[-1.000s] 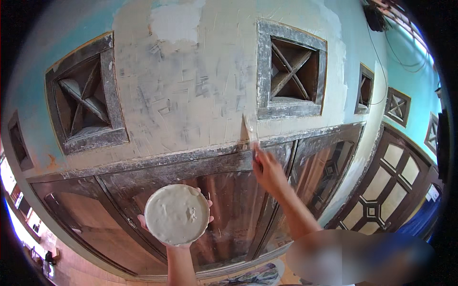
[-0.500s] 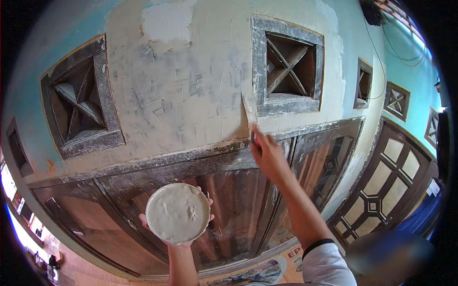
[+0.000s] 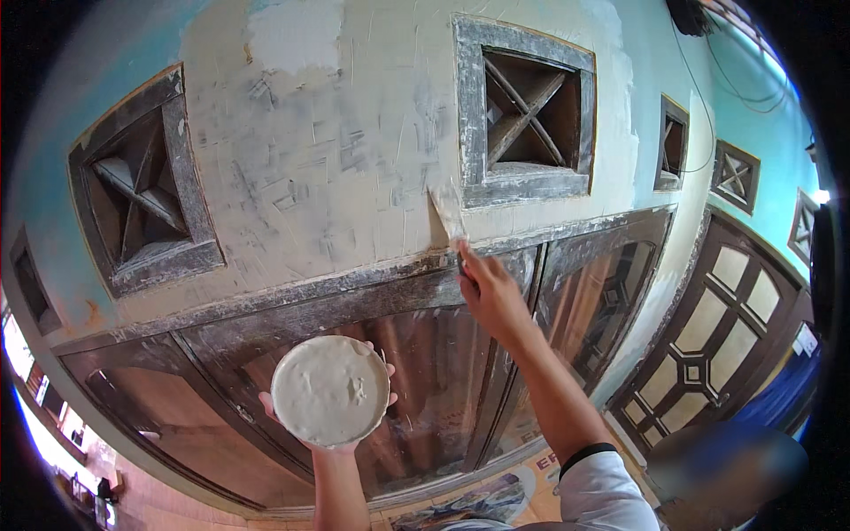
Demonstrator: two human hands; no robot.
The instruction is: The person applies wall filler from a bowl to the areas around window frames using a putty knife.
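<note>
My right hand [image 3: 492,294] is closed around the handle of a putty knife [image 3: 449,213]. Its broad, putty-smeared blade lies against the plastered wall [image 3: 354,177], just below and left of a square wooden vent frame [image 3: 524,190]. In my left hand [image 3: 333,450] rests a round tub of pale grey putty [image 3: 329,394], held from beneath with fingertips curling up at its sides. The putty's surface is mostly smooth, with a rough dent at the right. Grey trowel marks and thin ridges cover the wall around the blade.
Below the wall runs a dark wooden window frame [image 3: 354,305] with glass panes. Another vent [image 3: 146,190] is at the left. To the right stand a panelled door [image 3: 704,341] and a turquoise wall [image 3: 757,115] with hanging cables. A blurred shape [image 3: 730,473] is at lower right.
The putty knife has moved slightly down and left along the wall, away from the vent's left edge. The tub stays nearly in place. The view has shifted a little.
</note>
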